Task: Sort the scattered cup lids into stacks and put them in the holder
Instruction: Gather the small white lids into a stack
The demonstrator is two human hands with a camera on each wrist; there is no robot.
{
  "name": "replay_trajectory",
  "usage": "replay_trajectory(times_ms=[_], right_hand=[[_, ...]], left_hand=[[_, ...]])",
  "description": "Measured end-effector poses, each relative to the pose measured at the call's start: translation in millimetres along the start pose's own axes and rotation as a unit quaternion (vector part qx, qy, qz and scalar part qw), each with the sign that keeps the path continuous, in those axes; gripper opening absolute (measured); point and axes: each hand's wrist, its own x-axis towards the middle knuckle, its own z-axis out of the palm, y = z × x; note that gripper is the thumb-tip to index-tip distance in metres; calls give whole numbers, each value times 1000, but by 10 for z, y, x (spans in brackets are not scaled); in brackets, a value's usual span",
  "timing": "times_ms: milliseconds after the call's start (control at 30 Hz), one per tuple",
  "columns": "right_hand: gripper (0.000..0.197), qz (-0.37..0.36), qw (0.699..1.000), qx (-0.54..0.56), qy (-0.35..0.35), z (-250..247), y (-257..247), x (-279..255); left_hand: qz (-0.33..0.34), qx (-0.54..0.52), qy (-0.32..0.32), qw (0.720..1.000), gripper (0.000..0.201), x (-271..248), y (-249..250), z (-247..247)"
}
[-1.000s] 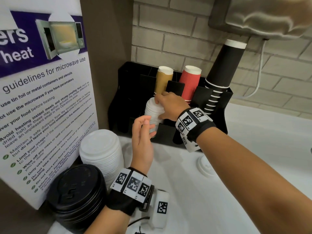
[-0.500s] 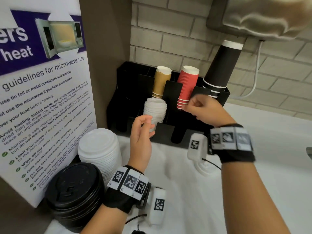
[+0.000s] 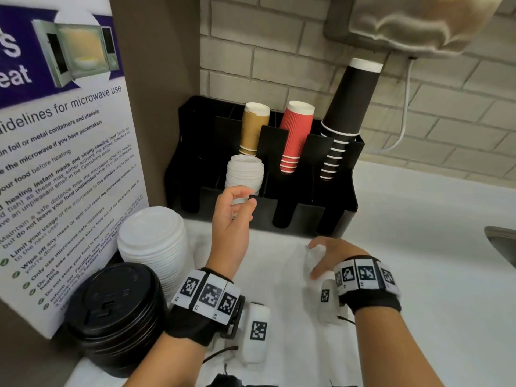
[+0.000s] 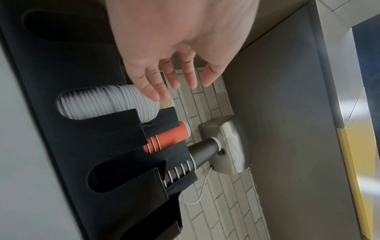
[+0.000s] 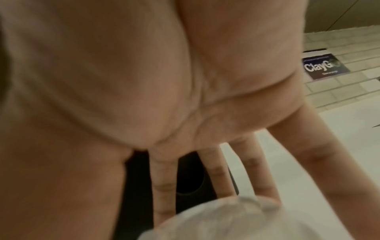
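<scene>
A black holder (image 3: 343, 191) stands against the brick wall. A stack of small white lids (image 3: 245, 174) sits in one front slot, also seen in the left wrist view (image 4: 107, 102). My left hand (image 3: 245, 198) hovers open just in front of that stack, its fingers (image 4: 170, 81) loose and holding nothing. My right hand (image 3: 317, 261) is low over the white counter with its fingers (image 5: 216, 175) spread above a single small white lid (image 3: 311, 254), blurred in the right wrist view (image 5: 236, 219). I cannot tell whether it touches the lid.
A stack of large white lids (image 3: 152, 241) and a stack of black lids (image 3: 111, 311) stand at the left by a microwave poster (image 3: 55, 163). Gold (image 3: 252, 127), red (image 3: 296, 132) and black (image 3: 351, 101) cup stacks fill the holder's back. A sink edge (image 3: 502, 241) is at the right.
My right hand left the small lid stack in the holder, swung right, then dropped to the counter over the single lid. My left hand stayed by the stack.
</scene>
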Motion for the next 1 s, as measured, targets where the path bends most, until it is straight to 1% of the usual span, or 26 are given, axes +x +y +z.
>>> replay_trajectory(times_ms=[100,167,233,300,367,433,500,533,567,700,1000], right_hand=[[76,-2,998,-63,-5,66,-96,14],[71,-13,996,-84,-1,81,-134,-2],[61,-48,997,-53,-6,31,-163,-53],[52,-126,991,38,-13,-103,-208,-131],[51,-221,962,158,-18,-252,-291,-274],[56,-294,924,246,-14,-357,-379,-427],[62,-338,886,316,-23,-403,-448,-529],[64,-354,871,339,-31,-409,-469,-562],[66,-366,860,353,-39,-414,-483,-585],[63,-389,843,370,-41,-417,-495,-619],[62,-397,834,382,-18,-396,-508,-597]], left_hand=[[0,3,0,1000,18,3,12,2],[0,3,-3,1000,17,13,12,-3],[1,11,-16,1000,18,18,19,-12],[10,30,-50,998,21,18,38,-23],[9,55,-117,992,30,6,48,-39],[-5,69,-205,976,53,-19,42,-50],[-27,49,-279,959,80,-37,38,-54],[-35,32,-300,953,88,-42,36,-53],[-37,16,-309,950,93,-42,34,-49],[-17,-13,-285,958,88,-33,32,-47],[-3,-36,-257,966,84,-30,26,-41]])
